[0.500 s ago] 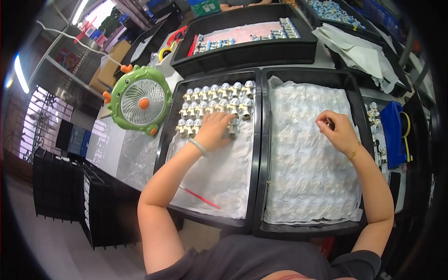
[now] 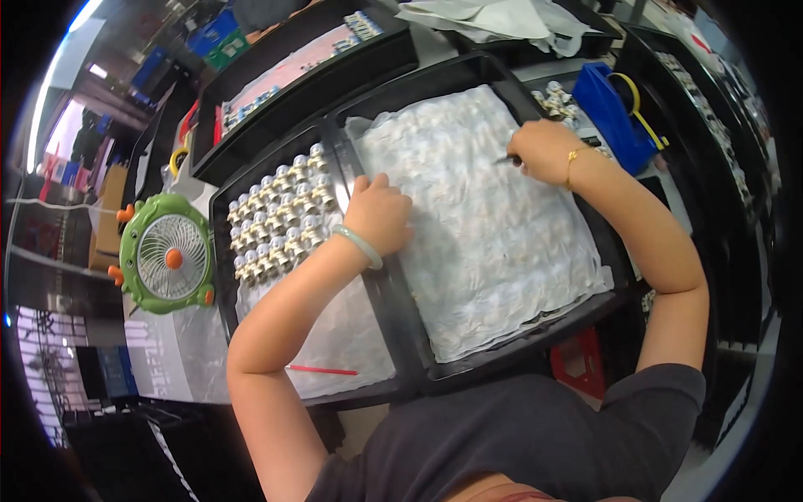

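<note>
My left hand (image 2: pixel 378 216), a pale bangle at its wrist, is palm down over the rim between two black trays. Its fingers are bent and a little apart, and nothing shows in them. Rows of small white-and-gold figurines (image 2: pixel 278 219) stand in the left tray (image 2: pixel 219 205), beside that hand. My right hand (image 2: pixel 548 152) is closed on a thin dark pen-like tool (image 2: pixel 504 159), its tip pointing left. That hand is above the upper right part of the right tray (image 2: pixel 577 314), where crinkled white sheeting (image 2: pixel 493 243) covers lumpy contents.
A red stick (image 2: pixel 322 370) lies in the left tray's near part. The green fan (image 2: pixel 171 255) stands at left. Beyond sits a larger black tray (image 2: pixel 309 88) with figurines. At right are a blue holder (image 2: pixel 615 117), loose figurines (image 2: pixel 556 105) and white sheets (image 2: pixel 502 21).
The view has turned and shifted right. My left hand has left the figurine it was touching and moved right to the trays' shared rim. My right hand has moved toward the right tray's far right.
</note>
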### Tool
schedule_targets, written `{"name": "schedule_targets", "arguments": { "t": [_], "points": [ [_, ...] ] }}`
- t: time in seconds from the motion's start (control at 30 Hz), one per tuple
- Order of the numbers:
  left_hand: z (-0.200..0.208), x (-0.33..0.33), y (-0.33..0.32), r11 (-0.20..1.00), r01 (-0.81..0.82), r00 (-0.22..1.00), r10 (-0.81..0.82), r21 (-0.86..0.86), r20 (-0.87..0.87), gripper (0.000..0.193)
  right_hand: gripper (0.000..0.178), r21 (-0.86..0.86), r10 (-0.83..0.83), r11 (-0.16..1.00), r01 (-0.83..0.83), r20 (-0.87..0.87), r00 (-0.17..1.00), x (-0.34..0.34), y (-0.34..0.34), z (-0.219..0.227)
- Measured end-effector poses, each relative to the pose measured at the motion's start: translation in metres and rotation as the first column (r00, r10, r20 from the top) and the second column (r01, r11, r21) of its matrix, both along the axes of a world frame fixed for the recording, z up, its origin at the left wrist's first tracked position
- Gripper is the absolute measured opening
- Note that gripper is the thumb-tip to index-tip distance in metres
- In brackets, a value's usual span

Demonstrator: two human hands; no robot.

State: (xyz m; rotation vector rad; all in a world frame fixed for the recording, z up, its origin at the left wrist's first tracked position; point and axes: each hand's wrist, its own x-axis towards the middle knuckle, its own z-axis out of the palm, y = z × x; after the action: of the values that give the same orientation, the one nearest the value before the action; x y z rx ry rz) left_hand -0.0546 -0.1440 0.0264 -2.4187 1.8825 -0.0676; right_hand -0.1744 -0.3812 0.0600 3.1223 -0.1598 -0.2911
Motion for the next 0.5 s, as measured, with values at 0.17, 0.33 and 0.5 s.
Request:
{"name": "schedule_targets", "arguments": {
  "t": [0.17,0.33,0.5],
  "points": [
    [-0.012,-0.001,-0.022,0.957,-0.063,0.998,0.067,0.282,-0.005,0.031,0.012,-0.115,0.027,0.993,-0.032,-0.044,0.999,-0.038,-0.008,-0.055],
    [-0.011,0.001,-0.024,0.922,-0.094,0.979,0.154,0.376,-0.131,0.028,0.009,-0.115,-0.007,0.993,0.017,0.093,0.996,-0.047,-0.002,-0.061],
    [-0.016,0.007,-0.019,0.954,-0.028,0.963,0.106,0.297,-0.248,0.018,0.011,-0.122,-0.004,0.992,0.009,0.042,0.999,-0.046,0.000,-0.054]
  ]
}}
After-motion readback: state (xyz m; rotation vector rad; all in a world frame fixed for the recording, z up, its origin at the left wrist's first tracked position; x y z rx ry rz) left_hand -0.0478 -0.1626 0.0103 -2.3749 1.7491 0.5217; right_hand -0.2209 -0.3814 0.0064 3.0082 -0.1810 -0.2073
